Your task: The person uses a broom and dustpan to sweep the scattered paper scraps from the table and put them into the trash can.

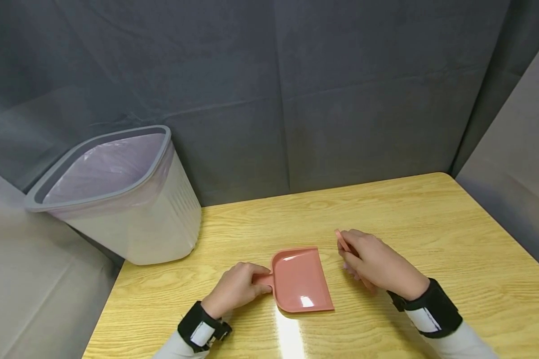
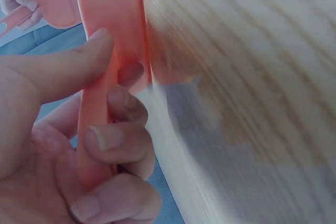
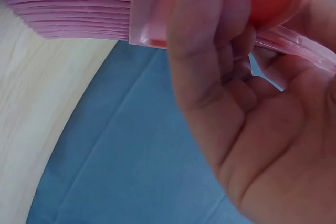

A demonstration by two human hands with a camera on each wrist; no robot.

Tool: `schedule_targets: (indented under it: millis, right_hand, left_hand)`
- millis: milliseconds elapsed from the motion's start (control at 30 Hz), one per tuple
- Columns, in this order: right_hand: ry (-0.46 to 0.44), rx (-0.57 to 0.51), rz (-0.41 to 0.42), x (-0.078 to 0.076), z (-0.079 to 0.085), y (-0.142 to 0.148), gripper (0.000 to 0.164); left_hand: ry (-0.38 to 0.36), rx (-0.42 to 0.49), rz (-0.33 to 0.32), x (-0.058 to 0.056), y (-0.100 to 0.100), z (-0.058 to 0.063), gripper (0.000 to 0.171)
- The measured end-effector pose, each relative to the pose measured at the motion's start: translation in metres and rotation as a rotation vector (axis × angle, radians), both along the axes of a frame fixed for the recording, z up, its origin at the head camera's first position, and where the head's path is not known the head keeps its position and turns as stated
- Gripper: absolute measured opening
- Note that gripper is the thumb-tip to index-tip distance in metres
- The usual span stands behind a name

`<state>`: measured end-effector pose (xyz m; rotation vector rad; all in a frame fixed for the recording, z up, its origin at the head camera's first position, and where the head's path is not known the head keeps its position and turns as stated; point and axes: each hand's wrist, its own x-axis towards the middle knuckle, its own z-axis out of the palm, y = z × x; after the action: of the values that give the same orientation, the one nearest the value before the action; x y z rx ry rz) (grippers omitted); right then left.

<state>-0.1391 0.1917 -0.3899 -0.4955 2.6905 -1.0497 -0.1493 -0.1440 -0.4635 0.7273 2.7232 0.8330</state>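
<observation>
A salmon-pink dustpan (image 1: 301, 281) lies low over the wooden table, its straight open edge facing right. My left hand (image 1: 235, 289) grips its short handle (image 2: 94, 135), thumb on one side and fingers curled around the other. To the right of the pan, my right hand (image 1: 379, 262) holds a small hand brush (image 1: 343, 240) by its pink handle. Lilac bristles (image 3: 73, 6) show in the right wrist view, and my fingers hide much of the brush body. A gap of bare table separates the brush from the pan's edge.
A white bin (image 1: 161, 224) with a grey rim and a translucent liner stands at the table's back left, tilted in view. Dark grey cloth (image 1: 341, 99) hangs behind the wooden table (image 1: 408, 209), with paler cloth at both sides.
</observation>
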Motion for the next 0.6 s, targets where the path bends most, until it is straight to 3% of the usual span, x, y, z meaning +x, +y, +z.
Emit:
schedule_targets:
  millis: [167,300,500,600]
  right_hand:
    - [0.005,-0.058,0.049,0.002,0.001,-0.005,0.028]
    - [0.001,-0.106,0.102,0.003,0.000,-0.007,0.021]
    - [0.124,-0.106,0.134,0.003,-0.004,-0.010,0.015]
    - [0.139,-0.148,0.131,0.003,-0.005,-0.012,0.017]
  left_hand:
    - [-0.005,0.002,-0.001,0.000,0.001,0.001,0.026]
    - [-0.005,0.004,-0.001,0.000,0.001,0.002,0.025]
    - [-0.011,0.000,-0.002,0.000,0.002,0.002,0.024]
    - [-0.013,0.000,-0.007,0.000,0.001,0.002,0.024]
